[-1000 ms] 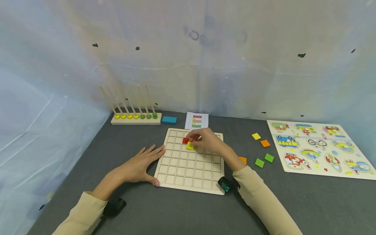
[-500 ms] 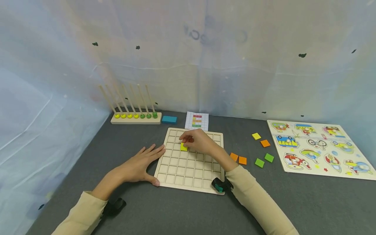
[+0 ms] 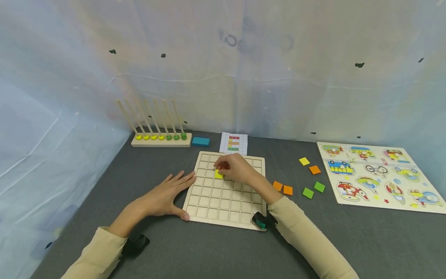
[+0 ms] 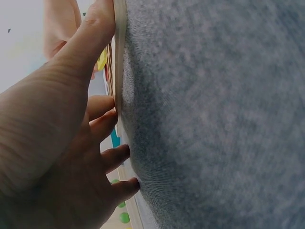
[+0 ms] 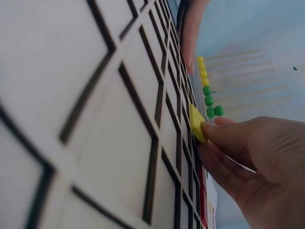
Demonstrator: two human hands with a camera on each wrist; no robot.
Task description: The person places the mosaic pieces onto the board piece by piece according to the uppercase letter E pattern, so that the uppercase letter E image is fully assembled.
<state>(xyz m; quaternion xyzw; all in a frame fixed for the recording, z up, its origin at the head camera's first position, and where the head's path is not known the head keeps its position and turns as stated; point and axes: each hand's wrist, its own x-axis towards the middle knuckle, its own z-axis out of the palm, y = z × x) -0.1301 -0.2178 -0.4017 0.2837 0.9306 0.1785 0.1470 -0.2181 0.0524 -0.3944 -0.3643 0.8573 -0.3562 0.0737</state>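
Yellow tile (image 3: 218, 175), head view: pinched by right hand (image 3: 237, 168) on far half of gridded board (image 3: 223, 193); left wrist: spread left hand (image 4: 66, 126) touches board edge, useful bracing; right wrist: tile probably best set flat and square before letting go.

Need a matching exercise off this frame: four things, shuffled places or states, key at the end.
Things:
1. left hand
2. blue block
3. right hand
4. picture puzzle board

Places or states:
A. pinching a yellow tile
B. right of the loose green tiles
C. touching the left edge of the grid board
D. between the bead stand and the printed card

Pairs: 1-C, 2-D, 3-A, 4-B
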